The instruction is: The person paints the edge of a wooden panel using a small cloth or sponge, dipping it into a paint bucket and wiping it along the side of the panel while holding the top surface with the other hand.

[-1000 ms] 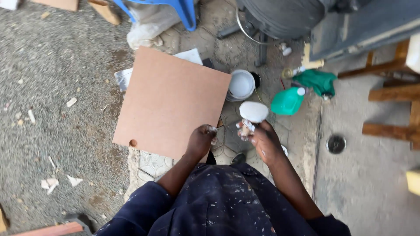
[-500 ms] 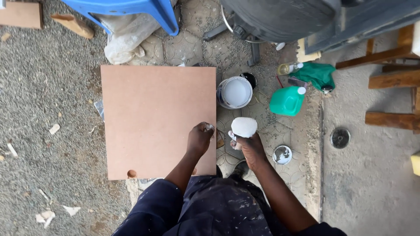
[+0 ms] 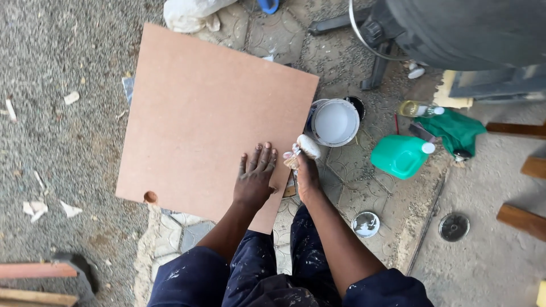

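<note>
At centre frame: left hand (image 3: 254, 180) pressed flat on brown board (image 3: 210, 116), palm down, fingers spread, near the board's right edge. Nothing gripped.

Just beside it, off the board's right edge: right hand (image 3: 307, 173) closed around a paint brush (image 3: 301, 150), pale paint-loaded head pointing up and away from the body, lying between the board's edge and the paint can. Handle mostly hidden inside the fist.

Board lying flat on the ground, roughly square, rotated slightly; small round hole (image 3: 151, 197) near its lower left corner. Surface bare, uniform brown.

Right of the brush: open paint can (image 3: 334, 122) holding white paint, touching or just beside the board's right edge. Further right: green plastic jug (image 3: 402, 156) with white cap, lying on its side. Above that: green cloth (image 3: 455, 129) and a clear bottle (image 3: 418, 108).

Nearer the body, right side: two round metal lids (image 3: 365, 224) on the patterned paving, well apart from each other.

Left side: grey gravel (image 3: 57, 142) with scattered wood chips. Bottom edge: dark blue, paint-flecked trousers (image 3: 250, 278).
</note>
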